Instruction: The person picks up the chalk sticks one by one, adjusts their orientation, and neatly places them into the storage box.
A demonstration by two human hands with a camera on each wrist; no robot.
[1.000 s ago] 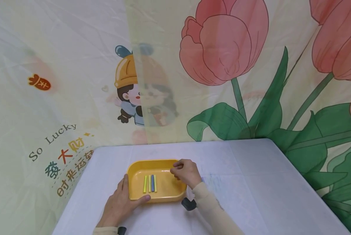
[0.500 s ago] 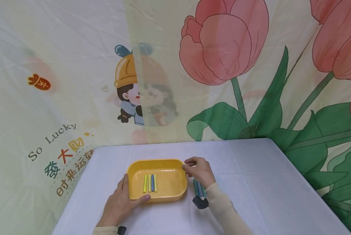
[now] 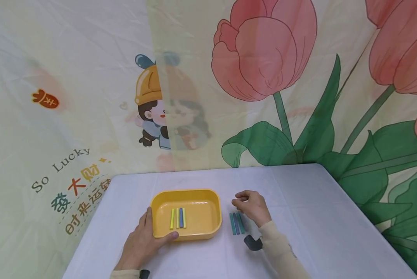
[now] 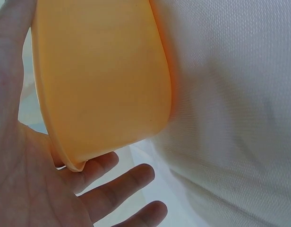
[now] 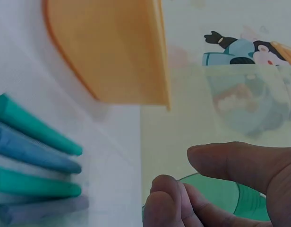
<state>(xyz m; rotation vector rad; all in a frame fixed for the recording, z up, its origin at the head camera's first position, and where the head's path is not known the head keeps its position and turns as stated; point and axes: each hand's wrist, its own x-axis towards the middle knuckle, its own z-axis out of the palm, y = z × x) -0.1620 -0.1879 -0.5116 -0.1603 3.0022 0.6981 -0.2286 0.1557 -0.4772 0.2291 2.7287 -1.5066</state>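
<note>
My left hand grips the left end of a yellow plastic tray, thumb along the front rim and fingers on the left side. Up close in the left wrist view, the tray's rim sits between thumb and fingers. Inside the tray, yellow chalks and a blue chalk lie side by side. To the right of the tray, my right hand hovers just behind a row of chalks, its thumb and fingertips apart with nothing between them. That row has teal chalks, a blue chalk and a purple chalk.
A white cloth covers the table. Behind it hangs a printed curtain with tulips and a cartoon figure. Dark straps show at both wrists.
My right hand has moved right, from over the tray's right end to beside the loose chalks, bringing them into view. The left hand and the chalks in the tray have stayed put.
</note>
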